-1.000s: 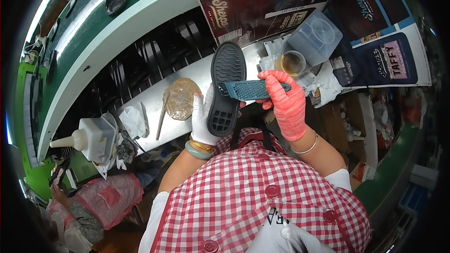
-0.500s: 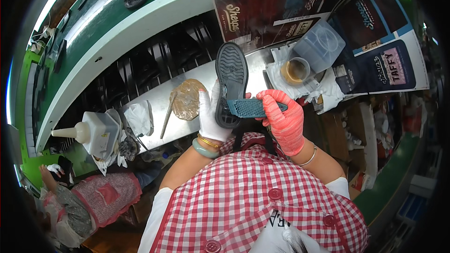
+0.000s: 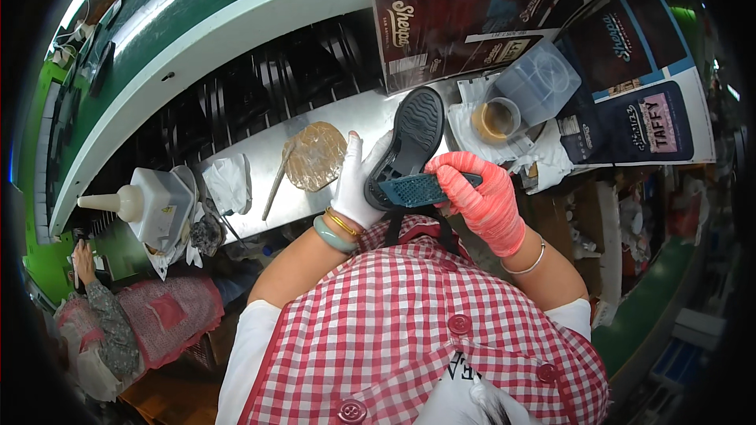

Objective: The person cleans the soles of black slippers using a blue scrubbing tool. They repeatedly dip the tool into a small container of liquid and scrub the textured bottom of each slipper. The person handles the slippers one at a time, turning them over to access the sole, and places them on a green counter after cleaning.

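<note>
My left hand [image 3: 359,189], in a white glove with a bare thumb tip, is closed round the heel end and side of a black shoe sole [image 3: 415,124]. The sole stands tilted, its ridged face toward me and its toe pointing away. In a coral-red knitted glove, my right hand [image 3: 482,201] pinches one end of a flat blue-green strip [image 3: 413,190] with a rough, patterned surface. The strip lies across the heel part of the sole. Whether it presses on the sole or hovers just over it, I cannot tell.
Left of the sole lie a plastic-wrapped round pad [image 3: 315,156], a thin stick [image 3: 277,182], and a white spouted bottle [image 3: 157,208]. A cup of amber stuff [image 3: 496,120] and a clear container [image 3: 539,83] stand right. Black shoe parts [image 3: 260,83] fill the trough behind; a co-worker's hand [image 3: 83,261] shows far left.
The sole has leaned over, its toe swinging to the right and nearer. The strip has tilted and shifted slightly with my right hand. My left hand still grips the sole.
</note>
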Demonstrator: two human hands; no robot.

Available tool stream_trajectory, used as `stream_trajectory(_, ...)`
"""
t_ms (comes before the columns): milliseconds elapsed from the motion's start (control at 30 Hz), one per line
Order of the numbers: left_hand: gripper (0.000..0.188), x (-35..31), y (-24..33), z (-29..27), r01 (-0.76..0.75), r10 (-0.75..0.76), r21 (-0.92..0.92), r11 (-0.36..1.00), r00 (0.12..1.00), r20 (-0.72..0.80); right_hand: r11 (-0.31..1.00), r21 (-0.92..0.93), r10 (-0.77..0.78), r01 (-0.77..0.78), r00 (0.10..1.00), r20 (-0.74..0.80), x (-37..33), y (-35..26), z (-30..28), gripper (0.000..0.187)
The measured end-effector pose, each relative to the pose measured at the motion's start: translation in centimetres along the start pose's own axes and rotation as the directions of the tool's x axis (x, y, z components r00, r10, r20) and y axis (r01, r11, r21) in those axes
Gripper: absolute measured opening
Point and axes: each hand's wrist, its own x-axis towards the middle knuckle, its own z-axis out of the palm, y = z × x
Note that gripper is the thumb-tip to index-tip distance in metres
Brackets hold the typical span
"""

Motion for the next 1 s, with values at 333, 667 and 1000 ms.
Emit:
stream_trajectory(333,0.088,-0.7,1.4,1.8,0.314,-0.275,0.236,0.92,0.944,-0.183,0.965,-0.156,0.236,-0.211,0.957,0.166,2.4,-2.6,-0.6,0.027)
stream_trajectory(667,0.089,-0.3,2.4,-0.1,0.514,-0.491,0.267,0.815,0.857,-0.152,0.937,-0.271,0.298,-0.223,0.912,0.282,4.1,-4.5,0.6,0.03)
stream_trajectory(1000,0.091,0.3,2.7,-2.4,0.572,-0.575,0.305,0.761,0.813,-0.091,0.911,-0.359,0.333,-0.204,0.876,0.348,4.9,-4.2,-1.0,0.026)
